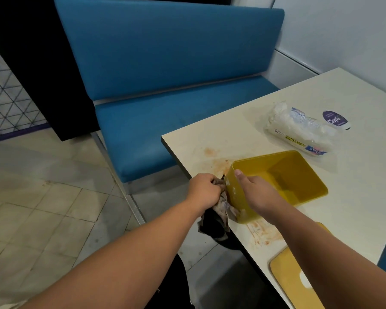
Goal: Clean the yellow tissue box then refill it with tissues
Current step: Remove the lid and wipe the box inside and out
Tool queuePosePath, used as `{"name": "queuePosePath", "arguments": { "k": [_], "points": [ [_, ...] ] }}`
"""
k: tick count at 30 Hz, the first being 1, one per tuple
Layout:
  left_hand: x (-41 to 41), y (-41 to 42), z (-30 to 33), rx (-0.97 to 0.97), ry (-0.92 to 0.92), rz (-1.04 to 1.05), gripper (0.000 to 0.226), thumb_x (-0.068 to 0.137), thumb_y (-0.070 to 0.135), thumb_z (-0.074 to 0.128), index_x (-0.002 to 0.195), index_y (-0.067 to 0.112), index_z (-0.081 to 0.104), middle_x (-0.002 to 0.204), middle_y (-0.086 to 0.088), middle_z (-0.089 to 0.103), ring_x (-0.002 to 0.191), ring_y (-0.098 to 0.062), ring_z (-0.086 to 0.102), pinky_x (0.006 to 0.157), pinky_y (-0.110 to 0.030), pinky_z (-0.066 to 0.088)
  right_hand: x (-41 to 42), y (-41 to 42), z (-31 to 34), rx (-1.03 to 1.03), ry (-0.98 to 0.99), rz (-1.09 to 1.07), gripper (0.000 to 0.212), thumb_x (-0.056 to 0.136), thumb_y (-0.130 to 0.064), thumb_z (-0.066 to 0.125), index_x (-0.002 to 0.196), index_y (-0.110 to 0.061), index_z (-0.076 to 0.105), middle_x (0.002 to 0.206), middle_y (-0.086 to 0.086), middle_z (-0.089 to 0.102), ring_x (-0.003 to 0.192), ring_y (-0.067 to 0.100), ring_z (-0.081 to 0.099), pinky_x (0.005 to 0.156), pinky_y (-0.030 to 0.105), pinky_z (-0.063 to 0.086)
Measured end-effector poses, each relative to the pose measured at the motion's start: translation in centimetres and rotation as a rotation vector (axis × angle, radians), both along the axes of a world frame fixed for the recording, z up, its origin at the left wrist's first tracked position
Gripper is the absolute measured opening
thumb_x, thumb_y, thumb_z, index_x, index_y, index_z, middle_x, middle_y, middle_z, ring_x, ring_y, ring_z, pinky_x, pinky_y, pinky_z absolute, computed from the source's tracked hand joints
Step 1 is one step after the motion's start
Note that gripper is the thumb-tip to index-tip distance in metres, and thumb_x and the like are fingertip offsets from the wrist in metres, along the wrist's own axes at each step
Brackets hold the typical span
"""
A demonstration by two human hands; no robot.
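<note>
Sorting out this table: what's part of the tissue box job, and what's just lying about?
Job: yellow box, rag in left hand, right hand on the box, tissue pack, yellow lid.
Lying about: purple sticker, blue bench.

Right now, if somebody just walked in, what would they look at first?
Probably the bright yellow tissue box at the near corner of the white table, open and empty. The right hand grips its wall while the left hand rubs a dirty cloth on its outside. Orange stains smear the table around it, and a big blue bench fills the background.
</note>
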State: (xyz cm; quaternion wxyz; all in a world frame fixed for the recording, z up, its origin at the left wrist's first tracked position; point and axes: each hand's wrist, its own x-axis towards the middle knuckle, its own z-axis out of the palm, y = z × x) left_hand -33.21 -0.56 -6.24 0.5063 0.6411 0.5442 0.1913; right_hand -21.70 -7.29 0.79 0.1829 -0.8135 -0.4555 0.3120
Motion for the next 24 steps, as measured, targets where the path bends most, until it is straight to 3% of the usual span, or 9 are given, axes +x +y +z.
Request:
{"name": "queuePosePath", "arguments": {
  "k": [3,7,10,20,22,24],
  "points": [
    [-0.12,0.27,0.58,0.010,-0.064,0.055,0.014,0.090,0.021,0.067,0.101,0.016,0.075,0.098,-0.001,0.071,0.088,-0.015,0.060,0.074,-0.021,0.042,-0.15,0.04,0.05,-0.009,-0.009,-0.007,0.052,0.100,-0.055,0.029,0.067,-0.015,0.024,0.058,0.000,0.024,0.056,0.017,0.027,0.058,0.034,0.018],
    [-0.45,-0.53,0.04,-0.005,-0.177,0.064,0.012,0.089,0.022,0.068,0.100,0.020,0.075,0.093,0.003,0.071,0.089,-0.016,0.065,0.078,-0.026,0.050,-0.14,0.04,0.05,-0.010,-0.016,-0.005,0.053,0.100,-0.054,0.028,0.067,-0.014,0.027,0.059,0.001,0.026,0.056,0.018,0.029,0.058,0.034,0.019],
    [-0.52,-0.43,0.19,0.002,-0.130,0.019,0.012,0.089,0.023,0.069,0.099,0.018,0.074,0.089,0.004,0.068,0.087,-0.016,0.063,0.074,-0.024,0.046,-0.19,-0.01,0.08,-0.011,-0.006,0.000,0.053,0.100,-0.055,0.028,0.068,-0.012,0.029,0.058,0.000,0.025,0.055,0.017,0.028,0.059,0.033,0.019],
    [-0.43,-0.24,0.83,0.008,-0.219,0.044,0.003,0.088,0.023,0.070,0.088,0.023,0.072,0.085,0.005,0.070,0.083,-0.015,0.065,0.074,-0.027,0.052,-0.27,0.16,0.05,-0.008,-0.024,0.001,0.055,0.100,-0.055,0.027,0.063,-0.015,0.023,0.057,0.001,0.025,0.054,0.018,0.027,0.058,0.033,0.018],
    [-0.49,-0.37,0.78,0.011,-0.241,0.056,0.004,0.089,0.024,0.069,0.086,0.024,0.071,0.081,0.007,0.069,0.080,-0.014,0.065,0.069,-0.025,0.051,-0.34,0.16,0.10,-0.012,-0.009,-0.018,0.058,0.098,-0.058,0.027,0.064,-0.012,0.029,0.058,0.002,0.029,0.055,0.018,0.031,0.058,0.033,0.021],
    [-0.49,-0.47,0.52,0.009,-0.197,0.032,0.004,0.089,0.024,0.069,0.090,0.022,0.072,0.083,0.006,0.069,0.082,-0.015,0.064,0.070,-0.024,0.049,-0.22,0.14,0.15,-0.019,0.042,-0.044,0.073,0.095,-0.062,0.027,0.079,0.004,0.054,0.060,0.007,0.044,0.059,0.023,0.044,0.061,0.035,0.032]
  ]
}}
